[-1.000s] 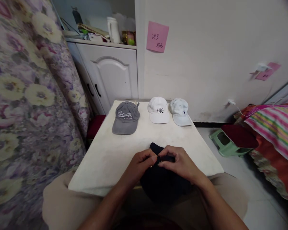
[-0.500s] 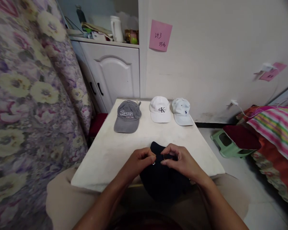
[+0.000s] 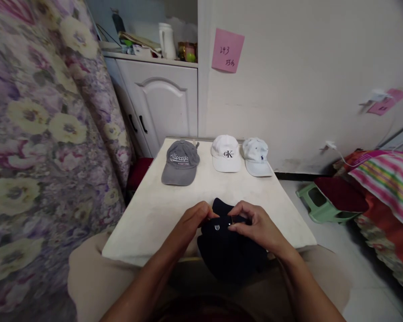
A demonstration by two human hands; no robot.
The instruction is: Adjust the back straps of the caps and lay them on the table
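A dark navy baseball cap (image 3: 230, 255) is held at the table's near edge, partly over my lap, its strap side turned up. My left hand (image 3: 196, 219) is closed on the cap near the left end of the strap, beside a small metal eyelet. Between thumb and fingers, my right hand (image 3: 255, 223) pinches the strap by its metal buckle. Farther back on the table lie a grey cap (image 3: 180, 163) with "Always" lettering, a white cap (image 3: 226, 154) marked CK, and a pale blue cap (image 3: 256, 156) with a small dark logo.
The white-topped table (image 3: 147, 219) reaches from my knees toward the wall. A floral curtain (image 3: 47, 156) hangs on the left beside a white cabinet (image 3: 164, 98). On the right are a green stool (image 3: 317, 199) with a dark red top and a bed with striped cloth (image 3: 385, 174).
My left fingers have shifted up and left along the strap, and the metal eyelet now shows fully. My right hand keeps its pinch. The whole view has moved slightly.
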